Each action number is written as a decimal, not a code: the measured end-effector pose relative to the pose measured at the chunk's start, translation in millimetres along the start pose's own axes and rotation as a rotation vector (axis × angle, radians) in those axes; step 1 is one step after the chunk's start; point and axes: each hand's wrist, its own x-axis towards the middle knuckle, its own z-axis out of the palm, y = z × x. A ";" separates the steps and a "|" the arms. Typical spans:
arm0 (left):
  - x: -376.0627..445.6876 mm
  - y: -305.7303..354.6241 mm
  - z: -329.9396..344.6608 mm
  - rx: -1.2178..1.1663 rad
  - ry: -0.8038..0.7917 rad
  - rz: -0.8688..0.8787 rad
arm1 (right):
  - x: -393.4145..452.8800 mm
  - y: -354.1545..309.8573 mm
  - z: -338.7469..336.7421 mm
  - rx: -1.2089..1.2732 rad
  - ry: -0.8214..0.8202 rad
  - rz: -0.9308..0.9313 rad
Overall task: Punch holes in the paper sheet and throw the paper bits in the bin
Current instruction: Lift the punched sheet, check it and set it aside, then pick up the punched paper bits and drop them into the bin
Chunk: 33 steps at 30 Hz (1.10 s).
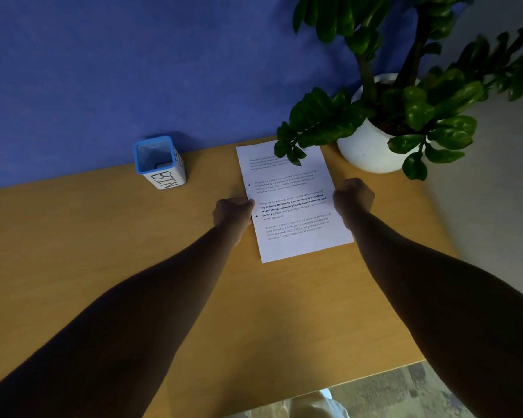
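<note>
A printed white paper sheet (pixel 293 203) lies on the wooden table (pixel 163 267), with two dark punched holes along its left margin. My left hand (pixel 233 212) sits at the sheet's left edge between the holes, fingers curled, thumb pinching the edge. My right hand (pixel 354 197) is curled at the sheet's right edge and seems to grip it. The bin (pixel 160 161), a small white box with a blue rim lettered "BIN", stands at the back left against the wall, apart from both hands. No hole punch is in view.
A leafy plant in a white pot (pixel 372 146) stands at the back right, and one leaf hangs over the sheet's top corner. A blue wall (pixel 133 70) borders the table's far side. The table's near edge and floor show at the bottom right.
</note>
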 end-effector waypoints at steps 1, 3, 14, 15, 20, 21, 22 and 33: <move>-0.5 -1.2 0.2 0.003 0.019 0.000 | -1.8 1.0 -1.0 -0.003 0.014 -0.004; -2.8 -2.3 -0.7 0.032 0.066 0.006 | -6.3 2.4 -1.9 -0.002 0.040 -0.022; -38.5 -12.4 -30.7 0.416 0.131 0.236 | -60.6 -4.3 12.1 0.041 -0.058 -0.173; -41.0 -13.9 -34.9 0.439 0.130 0.267 | -68.4 -6.2 14.4 0.026 -0.065 -0.202; -55.2 -21.4 -65.5 0.559 0.176 0.438 | -110.9 -9.2 26.5 -0.102 -0.083 -0.395; -57.5 -23.5 -72.6 0.573 0.182 0.466 | -118.4 -9.2 29.4 -0.125 -0.092 -0.425; -60.0 -25.8 -79.6 0.586 0.186 0.490 | -125.9 -8.9 32.7 -0.144 -0.105 -0.448; -84.7 -71.4 -152.5 0.690 0.294 0.530 | -204.9 5.1 80.7 -0.334 -0.281 -0.664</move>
